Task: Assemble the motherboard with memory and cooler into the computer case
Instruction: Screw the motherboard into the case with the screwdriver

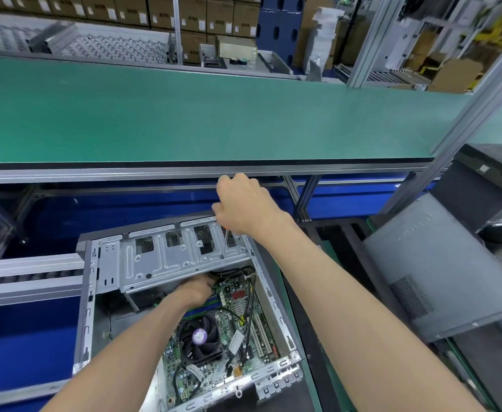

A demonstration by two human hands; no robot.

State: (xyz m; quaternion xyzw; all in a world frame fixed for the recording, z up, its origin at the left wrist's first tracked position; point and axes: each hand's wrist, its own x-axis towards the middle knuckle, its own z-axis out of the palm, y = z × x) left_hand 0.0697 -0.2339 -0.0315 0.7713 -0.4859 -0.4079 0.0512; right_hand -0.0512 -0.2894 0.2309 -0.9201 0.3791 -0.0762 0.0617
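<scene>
Right hand (245,205) is gripping a screwdriver (224,243) on the drive cage (166,263), left hand (197,289) fingers hidden, motherboard (234,331) already seated in the case (87,307).

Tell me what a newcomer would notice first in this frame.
First, the open computer case at bottom centre, with the motherboard and its black cooler fan exposed inside. Next, the right hand above the case, holding a screwdriver with its tip down on the metal drive cage, while the left hand reaches under that cage. Behind lies a long green workbench.
</scene>
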